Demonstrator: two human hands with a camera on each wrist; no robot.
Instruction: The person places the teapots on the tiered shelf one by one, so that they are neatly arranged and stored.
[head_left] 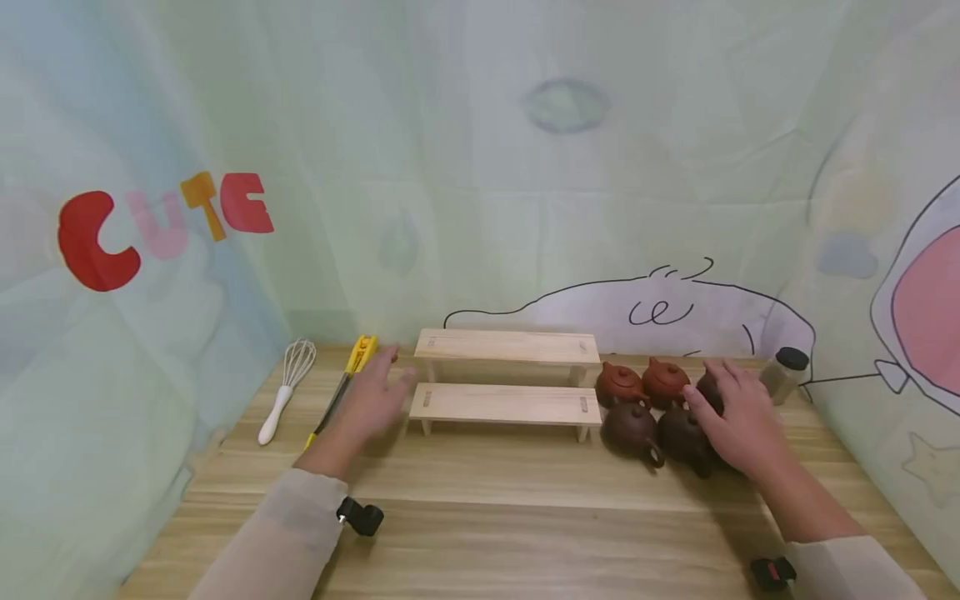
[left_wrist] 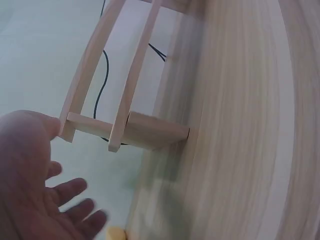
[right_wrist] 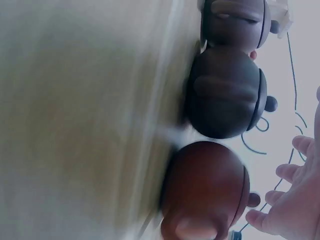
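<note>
My left hand (head_left: 372,400) hovers beside the left end of a two-step wooden stand (head_left: 506,404), its fingers loosely spread and holding nothing. In the left wrist view, the thumb overlaps the end of the stand's upper board (left_wrist: 75,107). Beneath that hand lies a long yellow-and-black tool (head_left: 363,352), partly covered by the wrist. Over the right part of a group of clay teapots reaches my right hand (head_left: 738,421), fingers extended. Two reddish teapots (head_left: 664,381) stand behind darker ones (head_left: 630,429). The right wrist view shows the fingers apart from the lid knob of a reddish teapot (right_wrist: 207,182).
A white-handled whisk (head_left: 287,387) lies at the table's left side. At the back right stands a clear jar with a black lid (head_left: 787,371). Printed cloth (head_left: 480,167) hangs around the wooden table (head_left: 480,533) at the back and sides.
</note>
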